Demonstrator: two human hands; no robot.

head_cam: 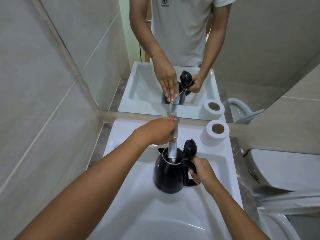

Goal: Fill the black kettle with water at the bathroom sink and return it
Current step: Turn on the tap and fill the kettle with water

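The black kettle (168,174) stands upright in the white sink (131,201), its lid (190,148) flipped open to the right. My right hand (201,170) grips the kettle's handle on the right side. A long chrome tap (173,148) reaches over the basin, and its spout end hangs inside the kettle's open mouth. My left hand (158,131) is wrapped over the tap near its base, fingers resting on the top. Whether water is running cannot be told.
A toilet paper roll (215,133) stands on the sink's back right corner. A mirror (173,49) above the sink reflects my arms and the kettle. A toilet cistern (284,170) and bowl sit close on the right. A tiled wall closes the left side.
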